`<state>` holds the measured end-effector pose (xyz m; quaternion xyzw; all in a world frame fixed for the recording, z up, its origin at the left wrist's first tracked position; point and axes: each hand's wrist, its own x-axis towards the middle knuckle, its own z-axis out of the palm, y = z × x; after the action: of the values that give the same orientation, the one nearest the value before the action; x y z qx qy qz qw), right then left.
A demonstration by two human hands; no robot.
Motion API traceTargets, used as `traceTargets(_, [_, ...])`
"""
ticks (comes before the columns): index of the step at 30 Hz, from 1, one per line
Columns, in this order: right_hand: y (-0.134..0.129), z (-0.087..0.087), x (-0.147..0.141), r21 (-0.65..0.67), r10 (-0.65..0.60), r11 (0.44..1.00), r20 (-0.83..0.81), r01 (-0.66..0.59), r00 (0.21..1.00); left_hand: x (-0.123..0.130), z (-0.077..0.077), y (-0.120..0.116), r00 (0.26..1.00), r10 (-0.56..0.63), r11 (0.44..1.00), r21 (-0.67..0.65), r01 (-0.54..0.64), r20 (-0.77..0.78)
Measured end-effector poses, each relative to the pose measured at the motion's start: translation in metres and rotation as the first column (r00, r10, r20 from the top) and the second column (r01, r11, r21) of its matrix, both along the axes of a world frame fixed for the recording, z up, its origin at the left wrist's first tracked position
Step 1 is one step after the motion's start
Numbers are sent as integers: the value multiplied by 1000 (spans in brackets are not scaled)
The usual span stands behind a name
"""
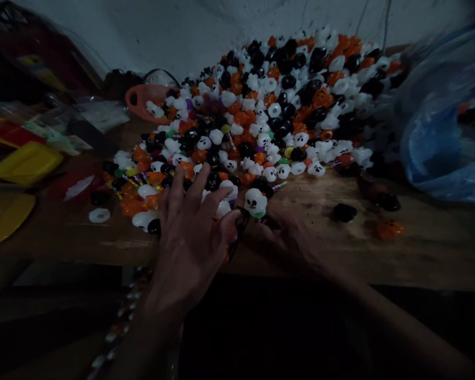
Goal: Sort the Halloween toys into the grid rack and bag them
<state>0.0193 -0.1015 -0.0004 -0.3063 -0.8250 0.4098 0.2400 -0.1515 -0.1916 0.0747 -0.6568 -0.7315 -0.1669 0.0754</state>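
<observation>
My left hand [188, 227] is over the front of a heap of small plastic figures [245, 116], its fingers spread and its thumb pointing toward my right hand. My right hand [293, 237] is at the table's front part, fingers closed in shadow just below a white skull-shaped figure [256, 201] with a green collar. The skull figure appears to be held upright by those fingertips, though the exact grip is too dark to see. The heap mixes white skulls and ghosts, orange pumpkins and black pieces, with some thin patterned sticks [279, 186] among them.
An orange-red basket [136, 105] stands behind the heap at left. Yellow trays [26, 162] and plastic bags [101, 113] lie far left. A blue plastic-wrapped container [427, 142] stands at right. A black piece [344, 212] and an orange pumpkin [390, 229] lie apart on the wooden table [427, 258].
</observation>
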Motion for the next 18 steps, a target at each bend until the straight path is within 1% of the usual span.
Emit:
traceTargets(3, [2, -20, -14, -113, -60, 992, -89, 50, 994, 0, -11, -8, 999, 34, 999, 8, -34, 1])
traceTargets(5, [2, -32, -24, -171, -91, 983, -166, 62, 982, 1, -19, -13, 999, 33, 999, 35, -33, -2])
traceTargets(7, [2, -40, -32, -230, -81, 973, -248, 23, 965, 1, -24, -16, 1000, 21, 998, 62, -21, 11])
traceTargets(9, [1, -43, -37, -244, -64, 970, -265, -3, 962, 0, -27, -16, 1000, 15, 997, 78, -17, 26])
traceTargets(11, [0, -44, -38, -174, -77, 984, -210, 40, 975, 1, -28, -16, 999, 15, 996, 91, -18, 34])
traceTargets(13, [-1, -43, -36, -55, -109, 993, -160, 101, 981, 1, -28, -15, 999, 6, 996, 94, -9, 38])
traceTargets(14, [-2, -43, -36, -6, -109, 994, -153, 110, 982, 1, -29, -14, 999, 1, 995, 95, -5, 39])
traceTargets(15, [-3, -44, -35, 28, -85, 996, -145, 90, 986, 1, -29, -14, 999, -2, 996, 93, -2, 42])
traceTargets(18, [-4, -47, -34, 94, 40, 995, -104, -30, 994, 1, -26, -15, 998, 3, 997, 75, -7, 56])
